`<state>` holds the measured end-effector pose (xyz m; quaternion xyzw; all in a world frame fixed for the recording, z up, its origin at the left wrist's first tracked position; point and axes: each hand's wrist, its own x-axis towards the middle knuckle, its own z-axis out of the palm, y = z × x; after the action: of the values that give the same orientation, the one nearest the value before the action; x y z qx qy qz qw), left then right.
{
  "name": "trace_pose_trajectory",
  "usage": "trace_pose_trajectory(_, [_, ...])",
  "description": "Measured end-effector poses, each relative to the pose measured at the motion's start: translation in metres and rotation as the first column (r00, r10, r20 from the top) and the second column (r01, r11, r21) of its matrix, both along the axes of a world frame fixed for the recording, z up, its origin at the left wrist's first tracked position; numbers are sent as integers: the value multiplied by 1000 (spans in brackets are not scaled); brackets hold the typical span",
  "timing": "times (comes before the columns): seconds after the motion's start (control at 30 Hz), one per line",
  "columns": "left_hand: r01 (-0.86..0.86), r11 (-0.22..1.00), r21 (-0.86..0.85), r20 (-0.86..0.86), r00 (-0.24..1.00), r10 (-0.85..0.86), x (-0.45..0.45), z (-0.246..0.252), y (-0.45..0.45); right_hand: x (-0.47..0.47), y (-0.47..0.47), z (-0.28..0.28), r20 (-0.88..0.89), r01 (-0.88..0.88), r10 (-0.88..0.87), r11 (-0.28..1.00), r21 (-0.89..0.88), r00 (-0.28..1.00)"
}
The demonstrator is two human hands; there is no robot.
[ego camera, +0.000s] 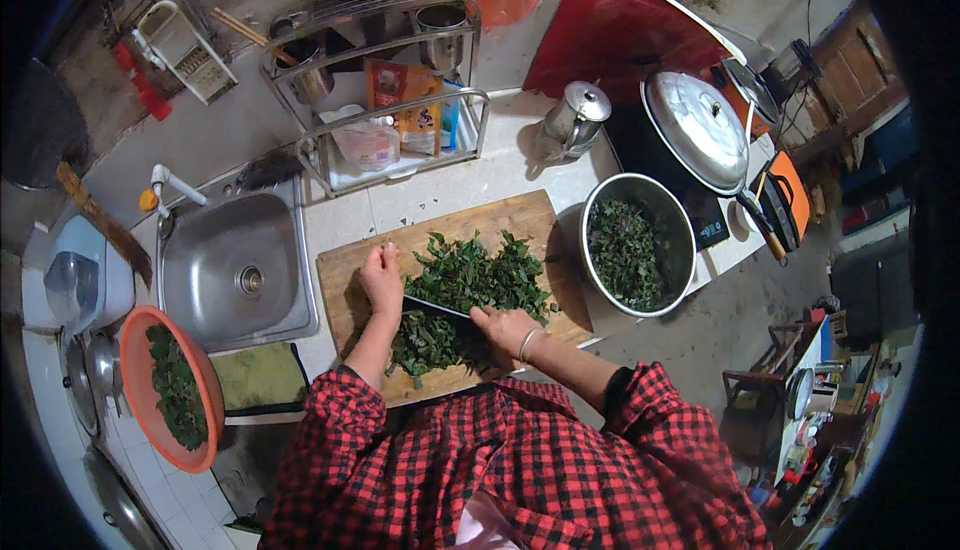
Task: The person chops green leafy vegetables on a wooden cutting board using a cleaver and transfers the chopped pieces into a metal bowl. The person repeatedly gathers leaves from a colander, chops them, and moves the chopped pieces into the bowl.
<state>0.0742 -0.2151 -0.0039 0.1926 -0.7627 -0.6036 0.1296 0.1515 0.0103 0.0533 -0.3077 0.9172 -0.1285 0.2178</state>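
Observation:
A kitchen knife (439, 306) lies across chopped green leaves (480, 272) on a wooden cutting board (521, 212). My right hand (506, 331) grips it at its right end, where the handle is hidden under the fingers. Only a thin strip of the blade shows, and it parts the leaves into a larger heap behind and a smaller heap in front. Beside the blade's left end is my left hand (383, 281), its fingers drawn together with nothing visible in them. To the right of the board, a deep metal pot (585, 250) contains more chopped leaves.
A steel sink (225, 272) is left of the board, with an orange basin (135, 392) of leaves near it. Behind stand a metal rack (480, 122) and a metal jug (570, 126). At right, a lidded pan (694, 129) with a protruding handle sits on a black cooktop (709, 229).

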Motion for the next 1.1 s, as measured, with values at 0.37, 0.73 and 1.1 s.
trace_pose_trajectory(0.37, [-315,912,-263,-93,949,302,127,-15,-27,-17,68,18,14,291,-317,852,-436,948])
trace_pose_trajectory(0.73, [96,813,-574,-102,977,-188,136,6,96,-17,111,18,68,374,-388,807,-456,919])
trace_pose_trajectory(1.1, [525,257,-811,222,683,-696,112,14,89,-16,127,14,45,387,-434,747,-541,900])
